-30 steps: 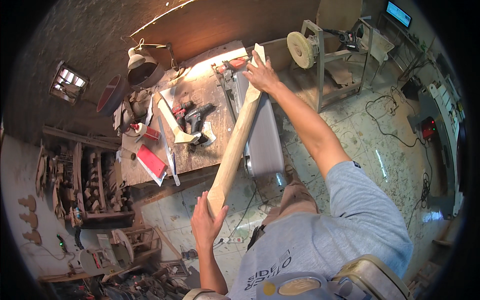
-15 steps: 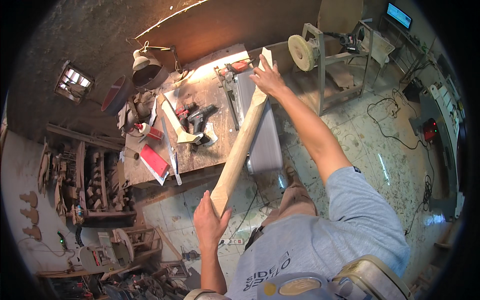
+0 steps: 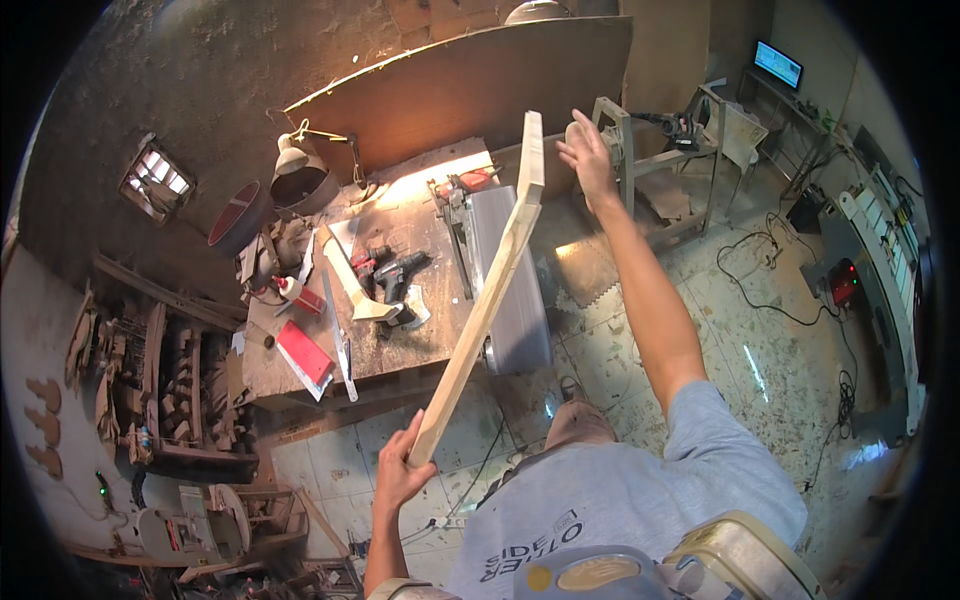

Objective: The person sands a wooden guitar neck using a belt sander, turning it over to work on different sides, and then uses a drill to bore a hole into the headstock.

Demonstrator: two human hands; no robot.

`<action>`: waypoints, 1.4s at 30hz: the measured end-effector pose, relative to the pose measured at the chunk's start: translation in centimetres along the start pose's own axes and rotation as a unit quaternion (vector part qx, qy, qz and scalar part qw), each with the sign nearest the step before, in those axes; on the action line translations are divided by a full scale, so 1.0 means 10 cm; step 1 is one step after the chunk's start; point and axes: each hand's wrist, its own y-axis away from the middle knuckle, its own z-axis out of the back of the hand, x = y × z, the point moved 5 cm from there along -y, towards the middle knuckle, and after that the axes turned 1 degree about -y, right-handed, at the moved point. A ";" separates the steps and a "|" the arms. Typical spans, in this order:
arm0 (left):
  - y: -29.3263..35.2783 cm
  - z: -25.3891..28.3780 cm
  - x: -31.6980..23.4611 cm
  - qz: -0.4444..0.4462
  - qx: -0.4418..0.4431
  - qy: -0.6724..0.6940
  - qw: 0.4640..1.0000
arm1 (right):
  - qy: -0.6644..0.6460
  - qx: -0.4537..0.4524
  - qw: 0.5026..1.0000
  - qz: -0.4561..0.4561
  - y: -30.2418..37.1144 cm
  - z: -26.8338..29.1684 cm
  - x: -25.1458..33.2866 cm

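My left hand (image 3: pixel 402 465) is closed round the near end of a long, pale wooden neck blank (image 3: pixel 478 330). The blank slants up and away, and its far part bends at an angle. From above, it crosses over the grey belt of a belt sander (image 3: pixel 525 335) at the bench's right side; whether the two touch I cannot tell. My right hand (image 3: pixel 590 165) is off the wood, just right of its far end, fingers spread and holding nothing. A second shaped wooden neck (image 3: pixel 350 280) lies on the workbench (image 3: pixel 425 345).
Two cordless drills (image 3: pixel 400 275), a glue bottle (image 3: pixel 300 294), a red block (image 3: pixel 305 352) and a metal ruler (image 3: pixel 345 365) lie on the bench. A desk lamp (image 3: pixel 295 155) lights its back. Right of it stands a metal frame (image 3: pixel 625 150). Cables (image 3: pixel 770 235) run over the floor.
My right hand has let go of the blank's far part and moved right, fingers opening. The blank has rolled to show a narrower side. My left hand keeps hold, slightly lower and further left.
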 end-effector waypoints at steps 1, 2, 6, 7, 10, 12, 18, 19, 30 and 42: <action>0.04 -0.09 0.11 0.006 0.008 0.057 0.998 | -0.021 -0.010 0.999 -0.038 0.06 0.06 0.01; 0.06 -0.16 0.19 0.011 0.016 0.114 0.993 | -0.042 -0.020 0.996 -0.075 0.13 0.10 0.00; 0.12 -0.48 0.24 0.040 0.017 0.289 0.956 | -0.194 0.210 0.926 -0.245 0.88 -0.47 0.13; 0.13 -0.55 0.19 0.059 0.034 0.320 0.945 | -0.230 0.257 0.907 -0.241 1.05 -0.61 0.22; 0.16 -0.72 0.16 0.104 0.060 0.362 0.924 | -0.264 0.309 0.887 -0.218 1.26 -0.85 0.40; 0.18 -0.85 0.28 0.092 0.054 0.375 0.921 | -0.243 0.306 0.898 -0.202 1.29 -0.91 0.41; 0.28 -1.02 0.45 0.098 0.121 0.466 0.871 | -0.181 0.282 0.927 -0.167 1.34 -1.08 0.45; 0.28 -1.03 0.45 0.102 0.133 0.485 0.859 | -0.176 0.274 0.931 -0.163 1.36 -1.12 0.51; 0.24 -1.10 0.50 0.093 0.165 0.506 0.841 | -0.150 0.282 0.936 -0.145 1.49 -1.40 0.66; -0.10 -1.71 1.40 0.154 -0.070 0.297 0.940 | -0.217 0.473 0.833 -0.188 2.47 -1.82 0.69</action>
